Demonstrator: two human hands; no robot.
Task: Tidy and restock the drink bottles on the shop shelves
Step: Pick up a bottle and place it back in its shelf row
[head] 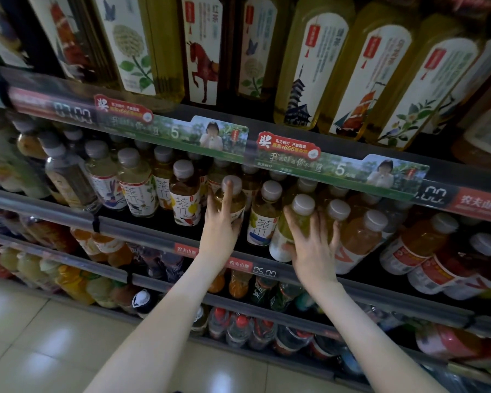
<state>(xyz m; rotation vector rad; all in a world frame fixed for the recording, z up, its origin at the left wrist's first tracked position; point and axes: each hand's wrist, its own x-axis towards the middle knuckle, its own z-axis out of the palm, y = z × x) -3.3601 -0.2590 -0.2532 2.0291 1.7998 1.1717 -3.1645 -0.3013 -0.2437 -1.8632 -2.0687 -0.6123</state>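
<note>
Left hand (220, 228): fingers wrap tea bottle (237, 206), forefinger on cap (237, 183) | right hand (313, 248): fingers grip green bottle (297, 223)

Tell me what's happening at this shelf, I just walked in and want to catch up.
A person is tidying small drinks on the middle shelf. Their left hand grips a tea bottle, index finger up on its grey cap. Their right hand holds a yellow-green bottle a little further along the same front row.
</note>
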